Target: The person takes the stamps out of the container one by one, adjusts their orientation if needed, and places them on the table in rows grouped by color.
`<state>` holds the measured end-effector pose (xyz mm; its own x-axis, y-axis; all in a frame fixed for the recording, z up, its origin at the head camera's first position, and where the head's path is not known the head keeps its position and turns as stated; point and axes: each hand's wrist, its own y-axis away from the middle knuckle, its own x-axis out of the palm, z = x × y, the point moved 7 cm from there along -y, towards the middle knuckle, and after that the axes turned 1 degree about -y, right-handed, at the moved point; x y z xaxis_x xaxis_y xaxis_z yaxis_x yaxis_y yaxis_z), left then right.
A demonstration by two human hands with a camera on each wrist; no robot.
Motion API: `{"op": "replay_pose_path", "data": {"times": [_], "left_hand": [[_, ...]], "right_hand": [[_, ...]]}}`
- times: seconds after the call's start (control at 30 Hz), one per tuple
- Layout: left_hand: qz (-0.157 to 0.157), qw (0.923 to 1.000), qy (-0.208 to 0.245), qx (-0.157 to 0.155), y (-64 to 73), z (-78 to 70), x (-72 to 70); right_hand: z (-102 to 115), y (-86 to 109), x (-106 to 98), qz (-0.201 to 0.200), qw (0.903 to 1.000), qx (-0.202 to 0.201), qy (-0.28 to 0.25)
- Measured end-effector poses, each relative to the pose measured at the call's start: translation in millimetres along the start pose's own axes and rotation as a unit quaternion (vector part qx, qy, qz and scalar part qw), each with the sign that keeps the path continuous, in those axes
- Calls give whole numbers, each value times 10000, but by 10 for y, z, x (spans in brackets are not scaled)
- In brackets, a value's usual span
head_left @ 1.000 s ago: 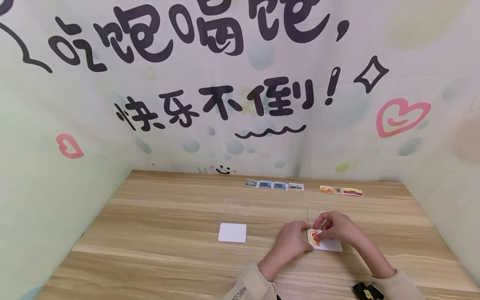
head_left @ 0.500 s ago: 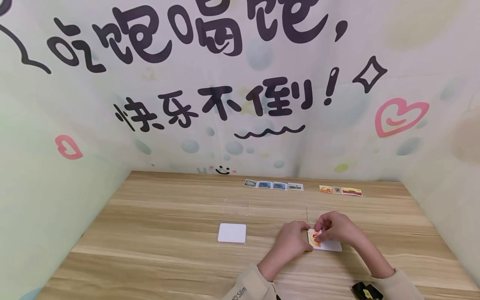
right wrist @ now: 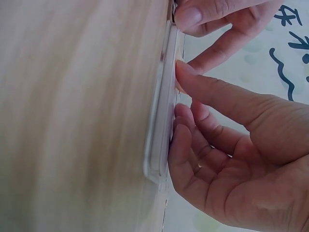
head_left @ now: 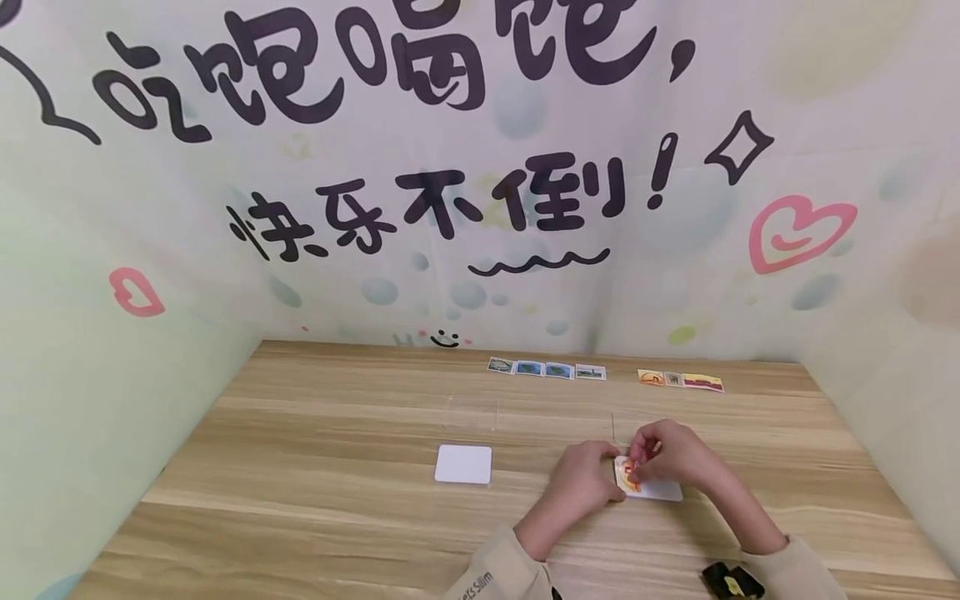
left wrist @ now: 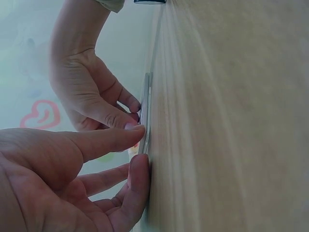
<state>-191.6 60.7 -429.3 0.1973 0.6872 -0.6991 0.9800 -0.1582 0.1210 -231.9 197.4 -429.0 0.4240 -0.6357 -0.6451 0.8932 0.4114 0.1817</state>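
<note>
On the right part of the table lies a white rectangular card [head_left: 663, 491], a thick slab with a clear plastic layer beneath it in the right wrist view. My left hand [head_left: 581, 481] grips its left end between thumb and fingers. An orange and yellow picture stamp [head_left: 625, 472] lies over the card's left end. My right hand [head_left: 672, 455] pinches this stamp, its thumb and fingertips at the stamp's right side. The right hand partly covers stamp and card. In the left wrist view, my left thumb [left wrist: 113, 141] presses near the card's edge.
A second white card [head_left: 463, 464] lies to the left, with a clear plastic rectangle [head_left: 472, 413] behind it. Stamps lie along the back: a blue-green row [head_left: 544, 369] and a row of orange, grey and red ones [head_left: 682, 380]. A black object [head_left: 731, 581] sits by the right sleeve.
Both hands keep nearly the same place. The right fingertips shift only slightly on the stamp at the card's left end.
</note>
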Motion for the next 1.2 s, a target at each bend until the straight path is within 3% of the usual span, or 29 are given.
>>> {"op": "replay_pose_path", "data": {"times": [0.27,0.7,0.97,1.2], "left_hand": [[-25,10000,-9,66,-2,-1,-10],[2,10000,-37,41,4,-3,-7],[-35,9999,-87,68,5,-3,-3],[-19,9999,-63,87,3,-9,-7]], "right_hand": [[15,-4,23,151,9994,-150,-260],[26,5,12,84,9999,-149,24],[37,-3,16,44,10000,-83,-25],[50,0,27,175,9991,-298,-235]]}}
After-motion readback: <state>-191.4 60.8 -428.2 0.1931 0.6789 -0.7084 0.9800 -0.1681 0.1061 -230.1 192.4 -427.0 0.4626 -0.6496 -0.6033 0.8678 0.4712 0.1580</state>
